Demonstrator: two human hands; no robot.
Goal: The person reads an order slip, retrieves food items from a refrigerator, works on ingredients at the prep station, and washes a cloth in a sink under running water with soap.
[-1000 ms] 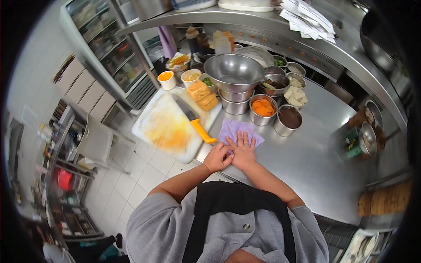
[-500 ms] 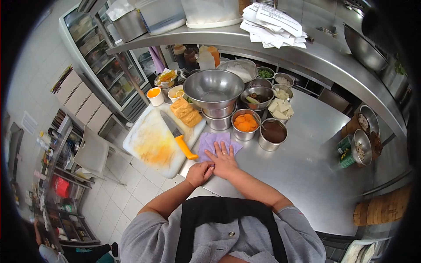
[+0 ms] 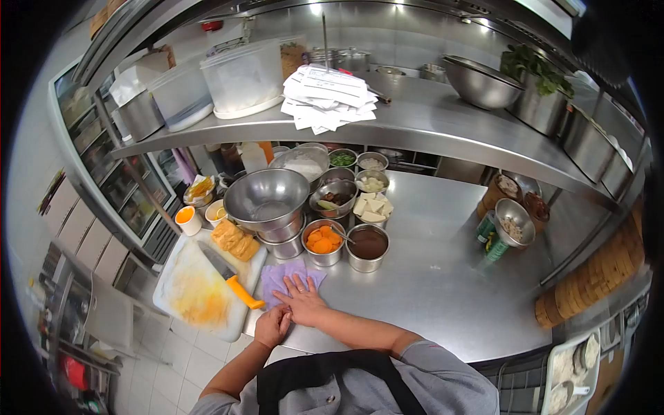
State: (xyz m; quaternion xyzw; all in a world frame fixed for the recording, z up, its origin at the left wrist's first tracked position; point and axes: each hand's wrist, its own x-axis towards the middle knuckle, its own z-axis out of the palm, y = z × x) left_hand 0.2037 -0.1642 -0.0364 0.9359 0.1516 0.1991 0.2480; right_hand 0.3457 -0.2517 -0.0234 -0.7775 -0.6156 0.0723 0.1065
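My right hand (image 3: 303, 304) lies flat with fingers spread on a purple cloth (image 3: 277, 278) near the counter's front edge. Against its thumb side, my left hand (image 3: 272, 325) is closed with curled fingers; whatever they might hold is hidden. Left of the cloth, a knife with a yellow handle (image 3: 243, 291) rests on a stained white cutting board (image 3: 181, 273). A golden-brown block of food (image 3: 235, 239) sits at the board's far end. Beyond the cloth stand a metal pot of orange slices (image 3: 322, 241) and a pot of brown sauce (image 3: 368, 247) with a spoon in it.
A wide metal bowl (image 3: 267, 197) sits on stacked pots, with white blocks (image 3: 373, 207) and other ingredient bowls to its right. Overhead runs a metal shelf (image 3: 429, 114) carrying a stack of paper slips (image 3: 328, 97). Bamboo steamers (image 3: 588, 277) stand at the right edge.
The view has turned right and up, so more of the shelf and the counter's right side shows. Both hands stay in place at the cloth.
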